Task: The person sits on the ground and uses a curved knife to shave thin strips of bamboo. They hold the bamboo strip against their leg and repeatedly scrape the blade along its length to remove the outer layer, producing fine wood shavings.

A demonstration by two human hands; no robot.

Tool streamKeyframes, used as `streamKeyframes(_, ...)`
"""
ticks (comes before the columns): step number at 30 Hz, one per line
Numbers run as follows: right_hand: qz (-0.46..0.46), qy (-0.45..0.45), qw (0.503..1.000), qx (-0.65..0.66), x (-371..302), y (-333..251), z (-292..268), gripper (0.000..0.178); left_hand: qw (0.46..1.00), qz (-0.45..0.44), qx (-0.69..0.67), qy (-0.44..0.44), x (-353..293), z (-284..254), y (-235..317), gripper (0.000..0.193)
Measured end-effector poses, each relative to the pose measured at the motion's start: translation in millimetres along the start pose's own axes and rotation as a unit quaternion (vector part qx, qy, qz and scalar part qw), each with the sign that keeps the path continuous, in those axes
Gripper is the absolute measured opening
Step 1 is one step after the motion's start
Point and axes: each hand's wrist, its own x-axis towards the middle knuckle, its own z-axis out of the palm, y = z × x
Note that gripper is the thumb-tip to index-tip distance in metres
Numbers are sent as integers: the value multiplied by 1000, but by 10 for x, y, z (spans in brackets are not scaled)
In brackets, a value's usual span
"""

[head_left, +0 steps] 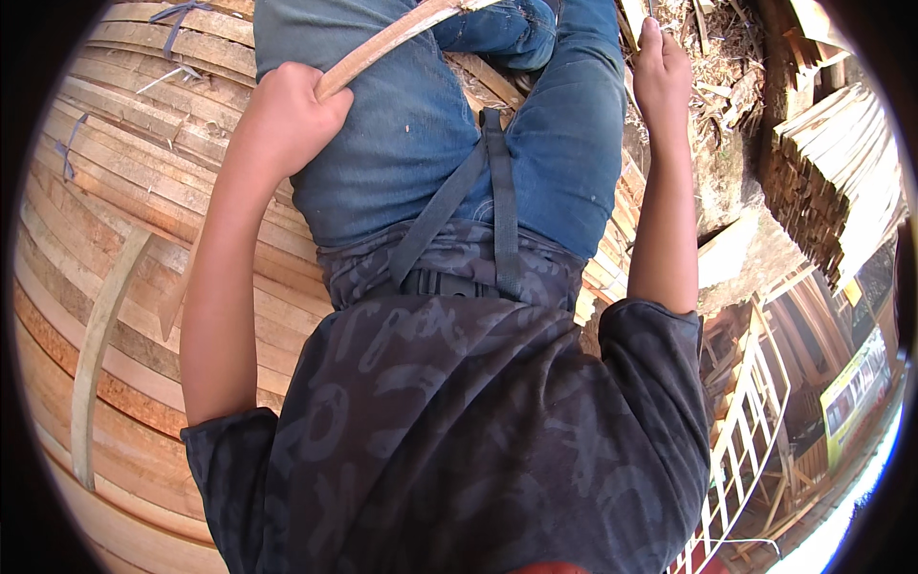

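Observation:
My left hand (295, 113) is closed around a pale wooden strip (387, 50). The strip slants up to the right across my jeans (382, 143) and runs to the picture's top edge. A pointed bit of wood (174, 304) shows beside my left forearm; whether it is the same strip's other end, I cannot tell. Up at the right, my right hand (662, 72) is a closed fist with the thumb on top, apart from the strip. A thin dark bit shows by the thumb, too small to name. Wood shavings and scraps (732, 91) lie beside that hand.
Stacked wooden strips (143, 177) fill the left side, some tied with blue cord (69, 148). A curved batten (100, 354) lies across them. Another strip bundle (832, 172) stands at right. Below it are a pale lattice frame (741, 430) and a yellow-green banner (851, 397).

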Motion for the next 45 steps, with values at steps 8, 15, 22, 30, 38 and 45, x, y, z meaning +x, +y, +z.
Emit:
streamKeyframes(8, -86, 14, 993, 84, -251, -385, 447, 43, 987, 28, -104, -122, 161, -149, -198, 33)
streamKeyframes(15, -133, 42, 987, -85, -258, -553, 325, 40, 978, 6, -116, -174, 214, -226, -172, 32)
streamKeyframes(22, -129, 90, 969, -190, -51, -312, 358, 39, 961, -64, -169, -209, 203, -284, -139, 26)
streamKeyframes(30, -136, 66, 980, -127, -326, -735, 503, 38, 960, -98, -167, -201, 222, -306, -96, 28)
streamKeyframes(38, -80, 66, 971, -218, -67, -183, 439, 39, 958, -125, -161, -200, 164, -357, 162, 21)
streamKeyframes(45, -175, 43, 976, -124, -303, -817, 403, 37, 935, -85, -218, -268, 257, -332, -143, 25)
